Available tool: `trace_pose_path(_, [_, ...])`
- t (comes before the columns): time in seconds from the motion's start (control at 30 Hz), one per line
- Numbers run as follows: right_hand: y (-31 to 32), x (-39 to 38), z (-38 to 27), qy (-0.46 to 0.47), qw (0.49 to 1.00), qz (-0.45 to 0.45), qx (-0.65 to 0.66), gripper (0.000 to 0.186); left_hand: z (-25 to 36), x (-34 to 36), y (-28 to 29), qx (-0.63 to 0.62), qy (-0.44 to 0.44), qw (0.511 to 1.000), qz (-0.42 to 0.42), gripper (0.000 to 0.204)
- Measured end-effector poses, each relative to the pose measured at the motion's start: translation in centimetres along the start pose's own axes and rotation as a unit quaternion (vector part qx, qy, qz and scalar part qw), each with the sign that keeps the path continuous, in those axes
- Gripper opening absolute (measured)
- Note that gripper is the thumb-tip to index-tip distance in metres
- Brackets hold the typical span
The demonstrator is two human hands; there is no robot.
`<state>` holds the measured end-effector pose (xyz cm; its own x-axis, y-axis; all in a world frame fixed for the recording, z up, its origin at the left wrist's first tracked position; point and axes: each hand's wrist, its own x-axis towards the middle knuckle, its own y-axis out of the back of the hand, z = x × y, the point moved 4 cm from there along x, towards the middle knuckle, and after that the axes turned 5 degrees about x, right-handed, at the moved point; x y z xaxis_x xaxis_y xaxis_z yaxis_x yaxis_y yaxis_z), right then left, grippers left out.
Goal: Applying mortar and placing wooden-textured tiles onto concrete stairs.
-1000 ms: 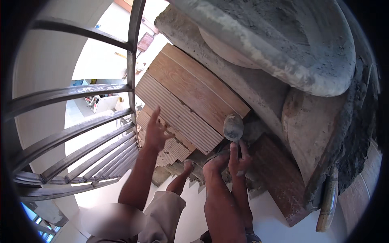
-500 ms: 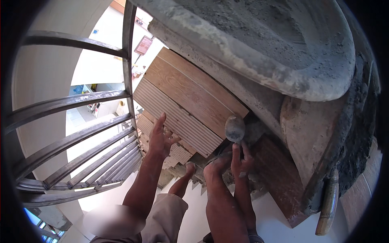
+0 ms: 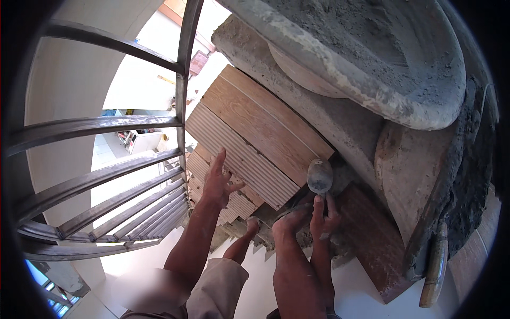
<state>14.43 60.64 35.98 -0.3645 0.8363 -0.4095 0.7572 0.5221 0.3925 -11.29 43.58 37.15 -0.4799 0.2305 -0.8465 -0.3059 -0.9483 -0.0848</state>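
My right hand (image 3: 325, 217) is closed round the handle of a mallet (image 3: 320, 176) with a rounded, worn grey head. The mallet head is at the near right corner of a wood-patterned tile (image 3: 268, 122) with a pale line along it; whether it touches cannot be made out. Beside that tile lies a ridged tan tile face (image 3: 241, 154). My left hand (image 3: 219, 186) is held open over the ridged area, fingers spread and nothing in them. A darker brown tile (image 3: 366, 234) lies to the right of my right hand.
A metal railing (image 3: 106, 127) runs along the left. At upper right sits a large tub (image 3: 425, 114) of grey cement mix. Below it, a wooden-handled tool (image 3: 436, 266) rests by dark wet mortar (image 3: 470, 207). Bare steps (image 3: 234, 231) lie near my feet.
The whole view has shifted slightly, so the tiles and both hands appear a little farther right and lower. My left hand stays spread; my right hand keeps hold of the mallet near the tile corner.
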Motion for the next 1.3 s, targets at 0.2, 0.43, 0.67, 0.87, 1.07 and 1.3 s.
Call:
trace_pose_path(0.2, [0.6,-0.6,0.3,-0.015,0.999,0.037,0.017,0.043,0.6,-0.3,0.9,0.069,0.012,0.998,-0.010,0.102])
trace_pose_path(0.43, [5.6,-4.6,-5.1,0.025,0.998,0.057,-0.020,0.053,0.0,-0.2,6.1,0.285,-0.020,0.958,-0.039,0.098])
trace_pose_path(0.67, [12.6,-11.8,-17.3,-0.008,0.997,0.011,-0.077,0.051,-7.6,-15.5,11.9,0.590,-0.190,0.774,-0.127,0.090])
trace_pose_path(0.87, [13.5,-18.2,-25.2,0.110,0.985,-0.071,-0.114,0.044,-26.5,-22.5,27.3,0.791,-0.174,0.380,-0.448,0.060])
trace_pose_path(1.07, [13.1,-26.1,-33.5,0.182,0.970,-0.039,0.154,0.033,-15.7,-31.2,20.8,0.394,-0.215,0.832,-0.325,0.046])
trace_pose_path(1.3, [2.3,-33.5,-40.8,0.446,0.880,-0.141,-0.079,0.034,-20.4,-30.9,26.0,0.358,-0.181,0.906,-0.138,0.066])
